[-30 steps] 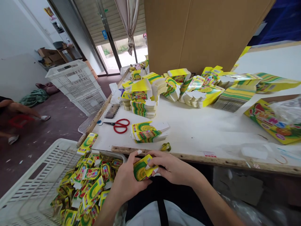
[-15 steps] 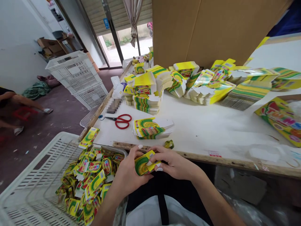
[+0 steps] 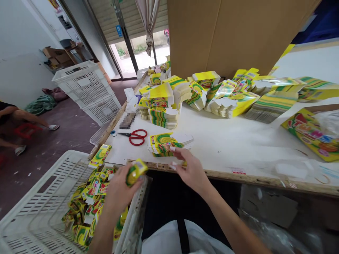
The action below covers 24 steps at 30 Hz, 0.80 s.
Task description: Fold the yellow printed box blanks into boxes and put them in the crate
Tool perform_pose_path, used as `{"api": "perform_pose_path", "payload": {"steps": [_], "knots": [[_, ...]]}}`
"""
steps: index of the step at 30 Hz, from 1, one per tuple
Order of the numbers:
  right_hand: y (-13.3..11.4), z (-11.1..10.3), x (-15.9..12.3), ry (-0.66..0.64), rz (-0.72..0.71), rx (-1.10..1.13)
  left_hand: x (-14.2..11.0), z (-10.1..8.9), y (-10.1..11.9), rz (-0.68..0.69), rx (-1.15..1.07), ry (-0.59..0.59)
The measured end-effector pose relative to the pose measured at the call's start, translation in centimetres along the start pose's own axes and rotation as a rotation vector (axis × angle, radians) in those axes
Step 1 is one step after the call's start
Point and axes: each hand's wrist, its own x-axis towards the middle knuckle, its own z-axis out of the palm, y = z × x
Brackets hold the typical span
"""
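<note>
So, L hand (image 3: 118,188) curled round yel. box (image 3: 137,171) over crate (image 3: 78,156), R hand (image 3: 191,172) half-spread by carton stack (image 3: 162,143).

Place: small packing workshop, apparently. White worktable (image 3: 225,144) bears bundles of printed cartons (image 3: 163,119) and red-handled scissors (image 3: 129,134). Left of worktable: stacked plastic crates (image 3: 87,86); at its near-left corner, a lattice crate (image 3: 54,206) heaped with small boxes (image 3: 82,234). Beyond worktable: part-raised shutter (image 3: 129,21).

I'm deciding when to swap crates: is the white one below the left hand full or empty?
Partly full: yellow boxes are heaped inside the white crate, with its slatted wall showing beside them.
</note>
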Motion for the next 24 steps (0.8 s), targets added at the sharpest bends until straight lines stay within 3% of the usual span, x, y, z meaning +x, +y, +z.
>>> {"api": "perform_pose_path", "payload": {"steps": [3,6,11,16,24], "knots": [[0.6,-0.8,3.0,0.057,0.030,-0.276,0.2,-2.1,-3.8,-0.088,0.243,-0.009],[1.0,-0.7,5.7,0.031,0.092,-0.396,-0.4,-2.0,-4.6,-0.090,0.150,-0.046],[1.3,0.0,7.7,-0.111,0.188,-0.554,-0.7,0.5,-0.6,-0.103,-0.146,-0.316],[1.3,0.0,8.2,-0.171,0.230,-0.592,-0.1,2.1,3.2,-0.064,-0.358,-0.441],[1.1,-0.5,8.1,-0.093,0.180,-0.366,-1.3,4.7,5.0,-0.073,-0.700,-0.558]]}}
